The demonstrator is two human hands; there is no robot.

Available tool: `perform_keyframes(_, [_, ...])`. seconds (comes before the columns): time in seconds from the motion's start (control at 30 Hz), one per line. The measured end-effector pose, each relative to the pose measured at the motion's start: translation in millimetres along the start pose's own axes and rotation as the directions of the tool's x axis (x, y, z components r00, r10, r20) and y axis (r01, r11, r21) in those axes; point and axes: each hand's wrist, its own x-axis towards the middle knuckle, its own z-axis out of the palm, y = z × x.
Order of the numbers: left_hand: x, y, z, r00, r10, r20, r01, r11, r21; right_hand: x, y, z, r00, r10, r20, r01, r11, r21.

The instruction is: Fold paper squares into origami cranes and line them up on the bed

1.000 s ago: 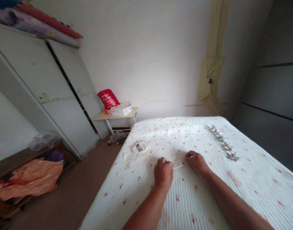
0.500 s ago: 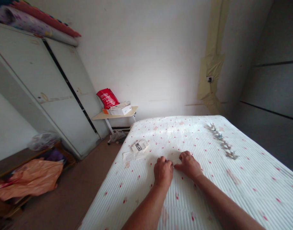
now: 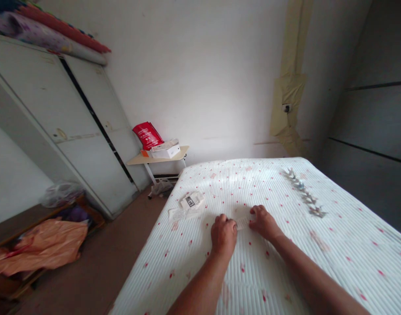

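Observation:
A small piece of printed paper (image 3: 242,223) lies low on the bed between my hands. My left hand (image 3: 223,234) has its fingers curled closed on the paper's left end. At the right end is my right hand (image 3: 264,222), fingers bent and thumb tip at the paper's edge; the exact grip is partly hidden. Farther left lies a loose pile of printed paper pieces (image 3: 191,201), one bearing a dark square. To the right, a row of folded paper figures (image 3: 304,192) with pointed tips, like small paper cranes, runs diagonally over the bed.
The bed's white ribbed cover (image 3: 246,284) has red dots. Beyond its far left corner stands a small table (image 3: 135,160) bearing a red bag (image 3: 148,134) and a white box (image 3: 167,152). A wardrobe (image 3: 85,144) and an orange plastic bag (image 3: 46,243) are at the left.
My right hand has moved a little to the right, away from the left one, uncovering more of the paper between them. My left hand stays in place.

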Motion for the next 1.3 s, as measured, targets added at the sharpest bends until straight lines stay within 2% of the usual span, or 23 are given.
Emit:
perform_keyframes(0.13, [0, -1, 2.8, 1.000, 0.009, -0.016, -0.009, 1.000, -0.013, 1, 10, -5, 1.000, -0.009, -0.011, 0.010, 0.998, 0.059])
perform_keyframes(0.2, [0, -2, 4.7, 0.999, 0.019, -0.032, -0.019, 1.000, -0.018, -1, 14, -7, 0.999, -0.029, -0.037, 0.034, 0.988, 0.150])
perform_keyframes(0.27, [1, -4, 6.4, 0.998, 0.035, -0.045, -0.036, 0.999, -0.028, -3, 13, -8, 0.990, -0.112, -0.080, 0.131, 0.948, 0.290])
perform_keyframes(0.33, [3, -6, 7.1, 0.996, 0.071, -0.047, -0.073, 0.996, -0.049, -6, 10, -6, 0.964, -0.252, -0.089, 0.267, 0.889, 0.371])
perform_keyframes(0.43, [7, -11, 6.0, 0.990, 0.135, -0.039, -0.138, 0.986, -0.089, -9, 2, -2, 0.927, -0.374, -0.013, 0.364, 0.891, 0.270])
perform_keyframes(0.53, [11, -15, 4.4, 0.988, 0.151, -0.033, -0.154, 0.978, -0.139, -9, -1, 3, 0.912, -0.409, 0.033, 0.401, 0.905, 0.144])
perform_keyframes(0.6, [13, -15, 4.1, 0.992, 0.123, -0.034, -0.127, 0.977, -0.173, -8, 1, 6, 0.913, -0.406, 0.039, 0.399, 0.910, 0.116])
perform_keyframes(0.77, [11, -9, 4.6, 0.998, -0.045, -0.044, 0.036, 0.981, -0.192, -5, 6, 12, 0.914, -0.405, 0.039, 0.400, 0.912, 0.094])
perform_keyframes(0.97, [8, 1, 2.8, 0.988, -0.148, -0.043, 0.139, 0.975, -0.172, -3, 9, 17, 0.906, -0.424, 0.003, 0.420, 0.899, 0.121])
perform_keyframes(1.3, [10, -1, 1.6, 0.985, -0.170, -0.002, 0.167, 0.971, -0.172, -2, 9, 15, 0.904, -0.427, 0.026, 0.421, 0.898, 0.128])
